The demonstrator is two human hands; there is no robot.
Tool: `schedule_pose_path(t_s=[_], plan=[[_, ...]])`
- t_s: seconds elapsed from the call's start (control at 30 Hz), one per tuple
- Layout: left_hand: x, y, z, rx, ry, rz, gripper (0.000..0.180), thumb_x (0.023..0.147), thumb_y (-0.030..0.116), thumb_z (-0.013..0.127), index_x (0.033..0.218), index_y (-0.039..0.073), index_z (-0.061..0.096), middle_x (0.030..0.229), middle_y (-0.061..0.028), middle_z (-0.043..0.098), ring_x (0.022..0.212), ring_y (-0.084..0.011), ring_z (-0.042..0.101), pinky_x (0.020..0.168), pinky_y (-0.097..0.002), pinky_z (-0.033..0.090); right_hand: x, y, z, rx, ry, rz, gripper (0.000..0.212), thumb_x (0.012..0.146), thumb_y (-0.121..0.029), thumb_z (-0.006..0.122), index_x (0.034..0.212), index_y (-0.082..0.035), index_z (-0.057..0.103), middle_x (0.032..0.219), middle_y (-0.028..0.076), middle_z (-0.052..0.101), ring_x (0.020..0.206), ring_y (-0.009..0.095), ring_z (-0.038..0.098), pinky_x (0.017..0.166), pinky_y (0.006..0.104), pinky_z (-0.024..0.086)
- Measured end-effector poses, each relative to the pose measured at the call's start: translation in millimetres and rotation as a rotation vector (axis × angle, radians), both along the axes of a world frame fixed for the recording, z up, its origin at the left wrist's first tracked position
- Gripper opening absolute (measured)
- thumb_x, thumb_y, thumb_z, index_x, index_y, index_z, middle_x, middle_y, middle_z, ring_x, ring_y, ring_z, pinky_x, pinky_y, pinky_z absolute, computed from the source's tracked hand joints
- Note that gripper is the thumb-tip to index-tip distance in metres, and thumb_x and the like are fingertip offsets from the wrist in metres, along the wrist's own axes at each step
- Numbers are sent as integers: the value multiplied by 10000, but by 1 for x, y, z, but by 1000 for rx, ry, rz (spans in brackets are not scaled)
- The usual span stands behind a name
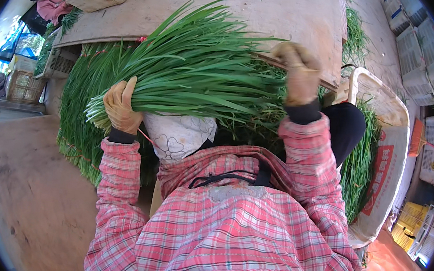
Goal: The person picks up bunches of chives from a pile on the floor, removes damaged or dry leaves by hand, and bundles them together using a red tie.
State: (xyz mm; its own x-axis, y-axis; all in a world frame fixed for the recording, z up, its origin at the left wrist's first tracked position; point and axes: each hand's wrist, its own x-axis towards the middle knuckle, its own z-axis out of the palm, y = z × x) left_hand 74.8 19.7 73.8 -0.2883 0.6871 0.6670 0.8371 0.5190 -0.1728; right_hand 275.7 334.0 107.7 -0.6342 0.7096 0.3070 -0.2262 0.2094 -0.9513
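A thick bunch of garlic chives [197, 70], with long flat green leaves and pale stem ends, lies slanting across my lap. My left hand [122, 105], in a tan glove, is closed round the bunch near its pale ends. The leaf tips fan out toward the upper right. Just beyond them my gloved right hand [302, 73] is raised, smeared by motion; its fingers look bent, but I cannot make out whether anything is in them. Beneath and left of the held bunch are tied chive bundles [87, 90], partly hidden by it.
At my right stands a white crate [390, 169] with more chives inside. A wooden board [209, 7] lies ahead, another [37, 185] at lower left. Pale crates [421, 56] stack at the far right, near a yellow crate [407, 224]. A person in pink [53, 7] is at far left.
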Motion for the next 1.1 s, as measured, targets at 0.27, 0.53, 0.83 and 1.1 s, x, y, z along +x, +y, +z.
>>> schedule_pose_path(t_s=[0.27, 0.53, 0.83, 1.1], plan=[[-41, 12, 112, 144, -1061, -215, 547, 659, 23, 710, 1167, -18, 512, 1070, -93, 623, 921, -186, 604, 824, -309, 486, 52, 55, -46, 258, -320, -1, 168, 739, -45, 655, 903, -12, 651, 824, 74, 659, 737, 159, 594, 676, 286, 475], [5, 23, 109, 498, -1939, -455, 552, 640, 15, 738, 1152, -42, 541, 1040, -133, 631, 890, -219, 628, 819, -352, 508, -10, -49, 26, 1058, 17, 84, 258, 699, -165, 676, 943, -104, 620, 976, 45, 624, 958, 262, 568, 813, 401, 432], [29, 17, 79, 576, -2019, -545, 502, 717, 86, 687, 1175, -40, 525, 1078, -137, 617, 919, -228, 622, 841, -355, 500, -55, -71, 63, 1249, -666, 370, 599, 791, -519, 561, 1136, -30, 535, 891, 158, 589, 820, 329, 586, 630, 419, 486], [23, 8, 51, 550, -2147, -526, 612, 742, 87, 679, 1278, -23, 402, 1196, -176, 542, 1011, -280, 594, 864, -420, 508, -29, -73, 35, 1232, -382, 176, 470, 836, -446, 526, 1051, -31, 575, 828, 136, 601, 753, 305, 597, 588, 411, 482]])
